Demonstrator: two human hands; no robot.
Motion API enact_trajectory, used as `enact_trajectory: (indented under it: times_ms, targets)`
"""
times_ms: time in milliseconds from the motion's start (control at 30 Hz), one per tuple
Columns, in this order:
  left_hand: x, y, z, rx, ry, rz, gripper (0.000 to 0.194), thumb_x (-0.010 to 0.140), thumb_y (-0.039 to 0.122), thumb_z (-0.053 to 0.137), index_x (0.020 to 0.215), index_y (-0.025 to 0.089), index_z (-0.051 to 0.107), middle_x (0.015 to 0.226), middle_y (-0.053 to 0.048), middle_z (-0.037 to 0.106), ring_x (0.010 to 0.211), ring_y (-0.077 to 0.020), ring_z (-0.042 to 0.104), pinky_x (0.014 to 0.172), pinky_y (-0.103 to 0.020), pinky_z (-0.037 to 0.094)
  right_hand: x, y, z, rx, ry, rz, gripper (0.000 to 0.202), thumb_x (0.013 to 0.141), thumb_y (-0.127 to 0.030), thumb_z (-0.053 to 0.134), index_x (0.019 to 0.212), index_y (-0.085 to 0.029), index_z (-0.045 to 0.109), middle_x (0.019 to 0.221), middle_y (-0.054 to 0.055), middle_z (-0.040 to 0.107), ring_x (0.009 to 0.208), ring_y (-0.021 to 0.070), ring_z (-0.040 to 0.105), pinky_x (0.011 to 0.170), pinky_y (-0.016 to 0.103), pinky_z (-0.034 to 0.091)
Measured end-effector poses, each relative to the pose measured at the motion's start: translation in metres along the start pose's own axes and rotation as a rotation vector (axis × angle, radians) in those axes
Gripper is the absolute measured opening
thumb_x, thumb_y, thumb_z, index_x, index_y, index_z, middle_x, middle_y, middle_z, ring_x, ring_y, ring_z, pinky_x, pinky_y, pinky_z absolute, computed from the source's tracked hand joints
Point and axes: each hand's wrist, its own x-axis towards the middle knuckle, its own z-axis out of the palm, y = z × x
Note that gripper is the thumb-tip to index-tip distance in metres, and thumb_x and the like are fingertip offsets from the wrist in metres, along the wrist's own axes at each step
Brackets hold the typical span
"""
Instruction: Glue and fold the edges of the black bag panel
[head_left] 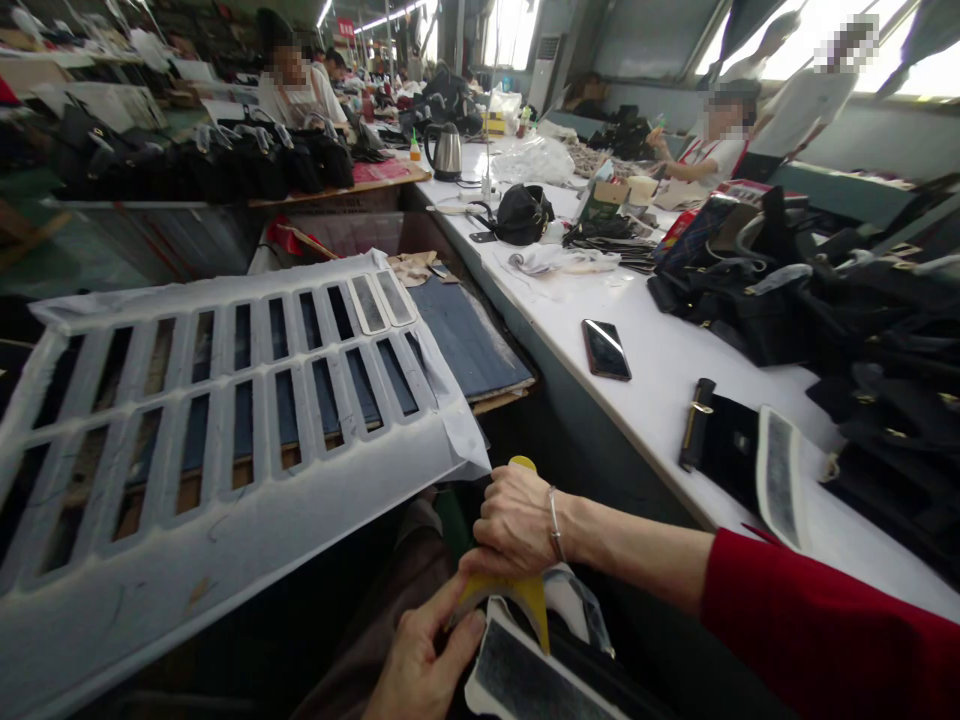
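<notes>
In a crowded handbag workshop, beside a white workbench (660, 390), the right hand (517, 520) grips a yellow scraper (517, 595) while the left hand (420, 660) pinches its blade over a backing-paper strip (525, 680) on the lap, apparently for steadiness.

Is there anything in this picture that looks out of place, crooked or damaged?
The large white cut-out sheet lies tilted, its corner hanging past the workbench edge near the right hand. A phone lies near the white table's front edge. Nothing looks spilled or broken.
</notes>
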Motion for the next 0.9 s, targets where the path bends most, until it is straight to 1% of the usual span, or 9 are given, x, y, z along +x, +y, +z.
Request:
enact_trajectory:
  times_ms: [100, 233, 367, 467, 533, 667, 900]
  targets:
    - [0.0, 0.004, -0.001, 0.05, -0.003, 0.03, 0.052, 0.091, 0.053, 0.055, 0.129, 0.018, 0.065, 0.073, -0.002, 0.069, 0.083, -0.0254, 0.063, 0.089, -0.032, 0.05, 0.001, -0.002, -0.001, -0.016, -0.012, -0.004, 0.063, 0.099, -0.056, 0.035, 0.063, -0.016, 0.069, 0.051, 0.008, 0.065, 0.048, 0.0188, 0.06, 0.052, 0.031, 0.029]
    - [-0.001, 0.007, -0.001, 0.084, -0.014, 0.038, 0.052, 0.092, 0.051, 0.053, 0.131, 0.017, 0.064, 0.073, -0.002, 0.069, 0.08, -0.0241, 0.063, 0.09, -0.031, 0.049, -0.002, -0.006, -0.002, -0.032, -0.039, 0.024, 0.062, 0.099, -0.052, 0.036, 0.062, -0.015, 0.069, 0.05, 0.009, 0.064, 0.048, 0.0195, 0.061, 0.053, 0.031, 0.031]
    - [-0.002, 0.01, -0.001, 0.138, -0.028, 0.052, 0.055, 0.094, 0.052, 0.048, 0.134, 0.015, 0.061, 0.085, -0.005, 0.07, 0.078, -0.0214, 0.061, 0.089, -0.03, 0.049, -0.005, -0.012, -0.004, -0.035, -0.076, 0.049, 0.061, 0.101, -0.05, 0.035, 0.062, -0.016, 0.068, 0.052, 0.008, 0.066, 0.048, 0.0192, 0.061, 0.054, 0.032, 0.032]
    - [-0.003, 0.012, -0.002, 0.167, -0.047, 0.059, 0.056, 0.096, 0.051, 0.046, 0.136, 0.014, 0.059, 0.089, -0.006, 0.07, 0.08, -0.021, 0.062, 0.09, -0.028, 0.048, -0.008, -0.015, -0.006, -0.035, -0.098, 0.078, 0.061, 0.102, -0.05, 0.034, 0.064, -0.016, 0.067, 0.057, 0.009, 0.068, 0.051, 0.0198, 0.064, 0.057, 0.033, 0.033]
    - [-0.003, 0.014, -0.003, 0.162, -0.063, 0.064, 0.056, 0.097, 0.05, 0.045, 0.137, 0.014, 0.057, 0.095, -0.007, 0.072, 0.084, -0.0214, 0.064, 0.091, -0.027, 0.048, -0.01, -0.017, -0.006, -0.032, -0.115, 0.105, 0.06, 0.102, -0.049, 0.034, 0.065, -0.016, 0.068, 0.059, 0.009, 0.07, 0.054, 0.0207, 0.065, 0.058, 0.034, 0.034]
    - [-0.003, 0.016, -0.003, 0.156, -0.072, 0.079, 0.055, 0.097, 0.049, 0.045, 0.138, 0.015, 0.056, 0.116, -0.01, 0.071, 0.096, -0.0234, 0.066, 0.094, -0.027, 0.047, -0.012, -0.02, -0.005, -0.021, -0.134, 0.148, 0.059, 0.102, -0.048, 0.034, 0.066, -0.016, 0.069, 0.06, 0.009, 0.07, 0.056, 0.0212, 0.066, 0.061, 0.036, 0.035]
    - [-0.004, 0.019, -0.006, 0.217, -0.095, 0.064, 0.059, 0.098, 0.051, 0.043, 0.142, 0.013, 0.051, 0.121, -0.012, 0.07, 0.103, -0.0253, 0.067, 0.093, -0.027, 0.049, -0.017, -0.028, 0.0, -0.003, -0.126, 0.232, 0.061, 0.103, -0.047, 0.03, 0.067, -0.017, 0.069, 0.06, 0.009, 0.07, 0.057, 0.0209, 0.065, 0.062, 0.035, 0.035]
